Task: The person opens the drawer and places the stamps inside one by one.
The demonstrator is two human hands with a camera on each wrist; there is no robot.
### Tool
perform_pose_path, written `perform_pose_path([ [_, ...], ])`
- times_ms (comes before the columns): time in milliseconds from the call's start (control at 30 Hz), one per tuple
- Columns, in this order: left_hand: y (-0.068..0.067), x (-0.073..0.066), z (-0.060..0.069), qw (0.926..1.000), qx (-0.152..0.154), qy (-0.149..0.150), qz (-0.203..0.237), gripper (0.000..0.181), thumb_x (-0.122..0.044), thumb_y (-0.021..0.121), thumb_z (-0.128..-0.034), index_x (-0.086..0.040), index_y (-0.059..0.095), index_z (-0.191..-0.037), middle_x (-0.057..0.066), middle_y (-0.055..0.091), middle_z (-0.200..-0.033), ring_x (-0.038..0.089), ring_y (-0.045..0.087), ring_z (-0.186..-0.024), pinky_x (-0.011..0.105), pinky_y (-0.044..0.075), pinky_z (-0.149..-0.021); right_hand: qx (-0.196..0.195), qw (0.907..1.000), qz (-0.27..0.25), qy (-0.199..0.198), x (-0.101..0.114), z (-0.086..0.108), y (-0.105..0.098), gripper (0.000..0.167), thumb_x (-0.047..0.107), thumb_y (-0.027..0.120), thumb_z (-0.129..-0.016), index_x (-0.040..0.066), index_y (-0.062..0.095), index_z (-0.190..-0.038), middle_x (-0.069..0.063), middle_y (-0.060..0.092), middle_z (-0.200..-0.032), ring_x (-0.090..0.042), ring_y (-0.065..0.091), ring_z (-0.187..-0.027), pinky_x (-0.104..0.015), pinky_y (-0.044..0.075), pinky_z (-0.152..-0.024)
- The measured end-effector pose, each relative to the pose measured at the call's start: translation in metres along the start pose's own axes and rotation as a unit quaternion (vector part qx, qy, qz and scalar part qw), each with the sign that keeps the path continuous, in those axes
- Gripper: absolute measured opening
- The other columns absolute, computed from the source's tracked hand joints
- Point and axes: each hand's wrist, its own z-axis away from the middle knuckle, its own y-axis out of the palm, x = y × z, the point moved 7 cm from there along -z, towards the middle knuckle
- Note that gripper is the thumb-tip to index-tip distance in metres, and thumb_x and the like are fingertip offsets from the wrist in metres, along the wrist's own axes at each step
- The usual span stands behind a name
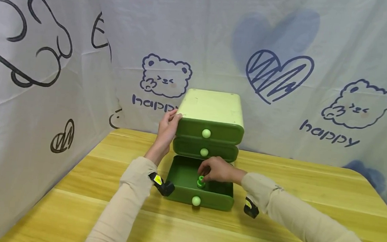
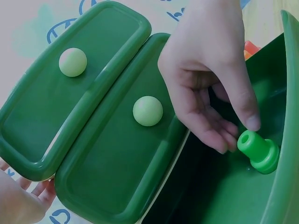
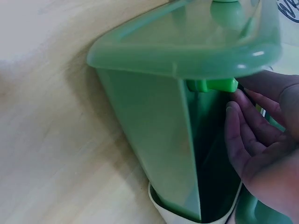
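Note:
A small drawer cabinet (image 1: 215,103) with a pale yellow-green top and dark green drawers stands on the table. Its bottom drawer (image 1: 183,172) is pulled out; the upper two are closed. A bright green stepped plastic piece (image 2: 259,153), with a hole in its narrow end, stands on that drawer's floor near the front wall. Over it is my right hand (image 1: 220,169), thumb and fingertips beside the narrow end and spread apart; firm contact cannot be made out. My left hand (image 1: 168,128) rests against the cabinet's upper left side, its fingers partly hidden.
The wood-grain table (image 1: 266,231) extends to both sides of the cabinet. A printed white cloth (image 1: 216,40) hangs close behind it. Round pale knobs (image 1: 196,201) stick out from the drawer fronts. A small orange-red thing (image 2: 251,49) shows past the right hand.

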Motion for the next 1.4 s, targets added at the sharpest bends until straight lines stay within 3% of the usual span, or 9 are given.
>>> perform_pose_path([
  [267,-0.001,-0.002,0.001,1.0,-0.003,-0.002,-0.002,0.053,-0.032,0.051,-0.0955,-0.013,0.041,-0.144,0.011,0.042,-0.141,0.029,0.046,-0.12,0.051,0.042,-0.098,-0.019,0.9997,-0.015,-0.011,-0.001,0.019,-0.012,0.021,0.006,0.075,-0.082,0.001,0.07,-0.102,-0.006,0.07,-0.094,-0.013,0.065,-0.086,-0.024,0.053,-0.074],
  [533,-0.004,-0.004,0.002,0.9999,-0.007,0.003,-0.014,0.054,-0.033,0.051,-0.0958,-0.014,0.041,-0.145,0.01,0.042,-0.14,0.029,0.046,-0.119,0.048,0.042,-0.097,-0.061,0.9966,-0.052,0.018,-0.008,0.051,-0.033,0.014,0.005,0.07,-0.086,-0.001,0.07,-0.099,-0.003,0.068,-0.092,-0.016,0.063,-0.085,-0.029,0.053,-0.071],
  [800,-0.005,-0.002,0.003,0.9997,-0.009,0.001,-0.023,0.053,-0.033,0.05,-0.0967,-0.014,0.04,-0.145,0.01,0.042,-0.14,0.028,0.044,-0.121,0.046,0.042,-0.096,-0.121,0.991,-0.041,0.041,-0.029,0.081,-0.052,0.018,0.008,0.071,-0.086,-0.001,0.07,-0.102,-0.007,0.068,-0.094,-0.016,0.062,-0.084,-0.033,0.053,-0.072],
  [933,-0.003,0.0,0.003,0.9997,-0.008,0.002,-0.024,0.053,-0.032,0.05,-0.0966,-0.013,0.04,-0.145,0.011,0.042,-0.14,0.028,0.045,-0.12,0.045,0.042,-0.097,-0.163,0.9816,-0.05,0.086,-0.046,0.098,-0.061,0.013,0.01,0.071,-0.085,0.004,0.071,-0.097,-0.005,0.067,-0.092,-0.017,0.06,-0.083,-0.033,0.052,-0.069],
  [1100,0.001,0.0,0.003,0.9997,-0.006,0.006,-0.024,0.055,-0.034,0.05,-0.0956,-0.013,0.041,-0.145,0.012,0.043,-0.139,0.029,0.046,-0.118,0.044,0.042,-0.097,-0.216,0.9604,-0.059,0.166,-0.074,0.126,-0.068,0.015,0.012,0.07,-0.087,0.003,0.071,-0.1,-0.006,0.067,-0.096,-0.024,0.06,-0.088,-0.034,0.051,-0.071],
  [1400,0.003,0.0,0.003,0.9997,-0.004,0.005,-0.024,0.054,-0.034,0.049,-0.0969,-0.014,0.039,-0.146,0.011,0.042,-0.14,0.028,0.046,-0.118,0.044,0.042,-0.095,-0.283,0.9328,-0.06,0.215,-0.115,0.16,-0.066,0.023,0.008,0.069,-0.088,-0.007,0.067,-0.104,-0.014,0.068,-0.095,-0.024,0.06,-0.085,-0.03,0.051,-0.068],
])
